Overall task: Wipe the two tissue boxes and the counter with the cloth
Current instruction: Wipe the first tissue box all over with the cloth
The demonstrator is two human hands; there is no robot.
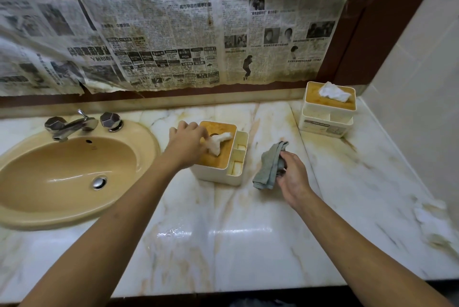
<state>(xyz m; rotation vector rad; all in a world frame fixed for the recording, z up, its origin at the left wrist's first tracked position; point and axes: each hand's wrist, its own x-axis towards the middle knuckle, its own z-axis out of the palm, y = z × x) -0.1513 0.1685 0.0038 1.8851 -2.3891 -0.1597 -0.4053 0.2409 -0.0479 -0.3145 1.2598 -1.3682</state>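
Two white, wood-lidded tissue boxes are standing on the veined marble counter [223, 252]: far box [323, 121] at right; near box [218, 175] under the left hand [186, 144], grip indeterminate; right hand [293, 177] is clutching the crumpled grey cloth [269, 167] just right of it

You're standing at a bathroom vanity: a tan oval basin [62, 170] with a chrome tap [74, 125] is sunk into the veined marble counter [236, 244] at the left, pale tiles [422, 83] line the right wall, and old newspaper [173, 33] covers the far wall.

Chinese headlines on newspaper sheets [173, 33]
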